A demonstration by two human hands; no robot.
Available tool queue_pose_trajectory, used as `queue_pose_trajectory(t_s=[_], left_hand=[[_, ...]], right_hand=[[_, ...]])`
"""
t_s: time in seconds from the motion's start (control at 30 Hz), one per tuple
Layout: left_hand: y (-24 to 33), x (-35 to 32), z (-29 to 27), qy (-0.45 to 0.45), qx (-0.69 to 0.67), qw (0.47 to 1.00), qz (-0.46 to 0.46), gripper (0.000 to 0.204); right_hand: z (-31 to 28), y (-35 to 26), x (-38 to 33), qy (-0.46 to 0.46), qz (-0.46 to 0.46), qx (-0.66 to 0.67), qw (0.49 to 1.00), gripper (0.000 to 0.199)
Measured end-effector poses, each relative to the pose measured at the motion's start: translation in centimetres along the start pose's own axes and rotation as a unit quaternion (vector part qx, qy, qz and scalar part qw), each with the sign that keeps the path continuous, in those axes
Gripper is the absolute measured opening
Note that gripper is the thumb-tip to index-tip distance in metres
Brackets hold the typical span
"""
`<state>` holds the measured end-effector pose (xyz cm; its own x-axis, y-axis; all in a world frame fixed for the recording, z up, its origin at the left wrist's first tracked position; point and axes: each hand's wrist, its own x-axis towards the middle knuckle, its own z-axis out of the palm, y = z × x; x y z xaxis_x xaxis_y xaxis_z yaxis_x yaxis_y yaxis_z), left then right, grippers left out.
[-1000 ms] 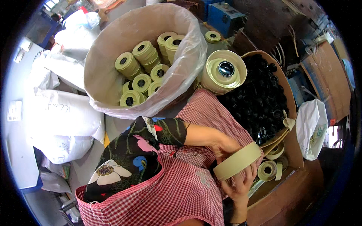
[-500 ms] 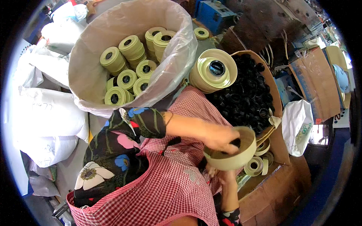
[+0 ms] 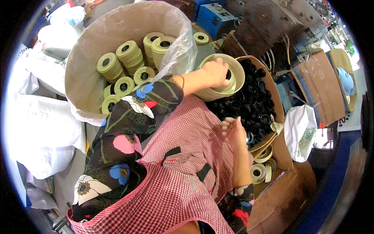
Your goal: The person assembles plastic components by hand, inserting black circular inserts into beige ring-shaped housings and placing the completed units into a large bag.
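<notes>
My left hand [image 3: 215, 74] reaches into the top cream-yellow, cup-shaped plastic part [image 3: 238, 71] of a stack. Its fingers are curled down beside the black centre ring [image 3: 228, 75], and the fingertips are partly hidden. My right hand [image 3: 234, 134] is palm-up with loosely bent fingers apart and nothing in it. It hovers by the near edge of a heap of small black rings [image 3: 249, 99]. That heap fills a cardboard box [image 3: 277, 105] to the right of the stack.
A large plastic-lined bin [image 3: 80, 58] at the left holds several stacks of cream parts [image 3: 126, 50]. White sacks [image 3: 54, 117] stand beyond it. Loose cream rings [image 3: 258, 172] lie below the box. A white bag [image 3: 300, 132], a carton [image 3: 321, 87] and a blue machine [image 3: 215, 19] stand around.
The cream cup-shaped part has left the space between my hands. My left hand has moved up and away onto the stack. My right hand has risen toward the black rings, fingers apart.
</notes>
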<state>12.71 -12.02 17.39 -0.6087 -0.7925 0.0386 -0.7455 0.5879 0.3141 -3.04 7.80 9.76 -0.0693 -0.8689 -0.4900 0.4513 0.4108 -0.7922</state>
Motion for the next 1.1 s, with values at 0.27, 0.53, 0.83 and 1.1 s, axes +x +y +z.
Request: queue_pose_trajectory(t_s=[0.27, 0.53, 0.83, 1.1], left_hand=[[4.4, -4.3, 1.4, 0.049, -0.029, 0.997, 0.052, 0.058], [1.0, -6.1, 3.4, 0.097, 0.013, 0.989, 0.111, 0.038], [-0.4, -5.8, 3.0, 0.201, -0.029, 0.970, 0.133, 0.022], [-2.2, -6.1, -6.4, 0.339, -0.151, 0.903, 0.214, 0.042]], right_hand=[[-1.4, -0.7, 10.2, 0.115, -0.044, -0.103, 0.987, 0.050], [-0.8, 1.4, 17.9, 0.062, 0.027, 0.029, 0.997, 0.048], [0.6, 0.8, 17.3, 0.071, -0.024, 0.049, 0.996, 0.049], [9.5, -6.1, 10.6, -0.095, -0.162, 0.062, 0.980, 0.054]])
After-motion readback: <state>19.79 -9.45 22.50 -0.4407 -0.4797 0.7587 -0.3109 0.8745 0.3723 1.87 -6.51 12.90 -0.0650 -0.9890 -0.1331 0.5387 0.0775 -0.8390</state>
